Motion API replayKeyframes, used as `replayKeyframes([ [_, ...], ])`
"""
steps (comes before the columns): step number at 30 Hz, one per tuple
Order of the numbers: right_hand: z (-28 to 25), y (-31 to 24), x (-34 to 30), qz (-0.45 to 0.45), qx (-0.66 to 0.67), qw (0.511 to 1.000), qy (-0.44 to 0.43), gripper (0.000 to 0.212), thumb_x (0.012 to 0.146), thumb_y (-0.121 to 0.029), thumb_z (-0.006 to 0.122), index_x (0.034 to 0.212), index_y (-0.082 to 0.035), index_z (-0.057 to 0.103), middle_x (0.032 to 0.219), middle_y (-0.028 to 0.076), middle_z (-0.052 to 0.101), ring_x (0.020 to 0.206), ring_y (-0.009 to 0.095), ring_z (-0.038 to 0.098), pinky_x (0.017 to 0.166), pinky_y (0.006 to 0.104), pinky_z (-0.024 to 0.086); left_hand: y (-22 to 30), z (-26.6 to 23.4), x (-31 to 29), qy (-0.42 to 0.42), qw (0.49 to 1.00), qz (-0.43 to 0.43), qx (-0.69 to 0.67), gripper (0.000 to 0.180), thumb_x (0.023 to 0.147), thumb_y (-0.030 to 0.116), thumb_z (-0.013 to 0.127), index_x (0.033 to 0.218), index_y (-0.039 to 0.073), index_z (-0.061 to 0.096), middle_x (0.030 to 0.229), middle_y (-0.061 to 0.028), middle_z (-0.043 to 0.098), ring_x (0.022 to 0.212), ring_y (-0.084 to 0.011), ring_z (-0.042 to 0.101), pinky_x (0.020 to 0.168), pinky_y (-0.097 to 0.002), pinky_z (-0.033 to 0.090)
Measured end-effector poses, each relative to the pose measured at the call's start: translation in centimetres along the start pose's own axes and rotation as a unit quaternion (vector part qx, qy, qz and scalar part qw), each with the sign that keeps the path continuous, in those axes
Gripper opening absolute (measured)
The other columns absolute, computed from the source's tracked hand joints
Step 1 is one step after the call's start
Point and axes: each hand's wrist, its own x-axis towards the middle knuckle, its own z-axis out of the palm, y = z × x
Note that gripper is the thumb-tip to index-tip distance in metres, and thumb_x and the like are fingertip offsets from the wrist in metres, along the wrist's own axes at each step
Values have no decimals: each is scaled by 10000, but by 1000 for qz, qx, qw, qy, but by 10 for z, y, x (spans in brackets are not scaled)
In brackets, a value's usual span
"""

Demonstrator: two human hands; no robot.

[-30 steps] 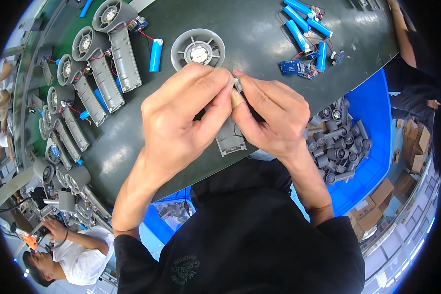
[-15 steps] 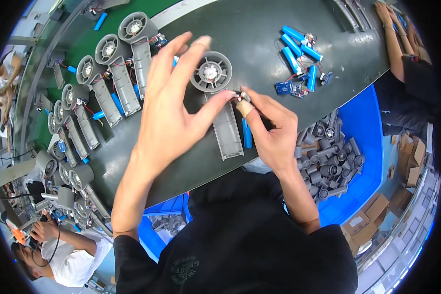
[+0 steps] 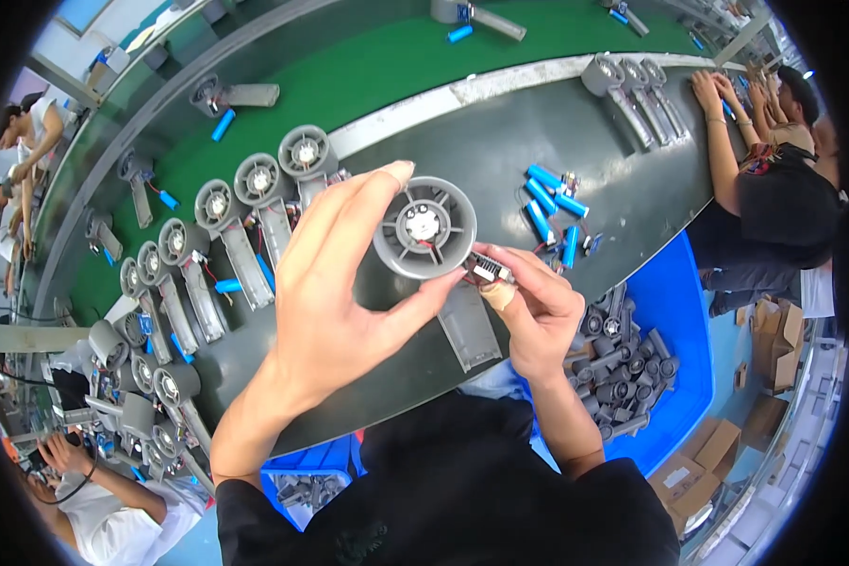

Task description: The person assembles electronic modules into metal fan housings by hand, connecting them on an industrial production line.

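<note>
Fan [image 3: 441,247] in wide grip of left hand [image 3: 335,283], small board [image 3: 489,269] pinched in right hand [image 3: 540,316]. Dark table [image 3: 486,146] below, green belt [image 3: 377,80] beyond, blue bin [image 3: 694,325] at right.

Grey fan housing [image 3: 464,226], white hub [image 3: 423,224]
Blue batteries [image 3: 541,196]; dark green tabletop [image 3: 500,141]; bright green conveyor belt [image 3: 368,85]; blue bin [image 3: 693,330].

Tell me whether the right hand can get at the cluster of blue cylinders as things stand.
Likely yes: the blue cylinders lie just beyond the right hand, with nothing visible blocking the way, though it grips a small wired part, so isn't free.
</note>
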Motion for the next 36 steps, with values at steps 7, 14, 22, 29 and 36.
replayKeyframes([
  [7,7,-10,41,-46,3,998,-41,323,875,74,672,1197,54,675,1167,224,682,1039,249,675,905,332,538,-5,-17,29,26,1000,5,-9,675,643,94,874,1243,-51,600,1152,-186,654,1033,-332,655,884,-391,531],
  [14,21,23,148,83,-59,994,-45,304,951,-65,634,1232,51,649,1105,94,711,954,130,668,832,269,525,-83,-4,100,39,993,-105,46,629,693,268,826,1196,-52,629,1146,-226,664,1048,-374,654,943,-422,505],
  [22,52,147,310,114,-233,958,-124,305,919,-196,657,1108,39,700,872,165,738,744,202,731,706,320,546,-257,12,193,-62,964,-220,139,557,673,393,779,1036,-20,693,959,-210,721,897,-326,703,809,-398,539],
  [29,47,162,309,-42,-427,899,-91,411,855,-302,706,1160,-26,701,1008,221,711,952,413,670,893,470,530,-322,8,166,-92,943,-269,174,800,745,407,729,1379,-28,508,1322,-269,584,1236,-366,578,1064,-402,427],
  [36,-196,69,297,-21,-716,690,-107,692,713,-291,820,1311,-20,602,1299,213,608,1187,370,576,1038,425,456,-210,9,165,-42,965,-148,214,435,848,224,713,1205,-16,648,1217,-230,638,1151,-375,610,978,-416,479],
])
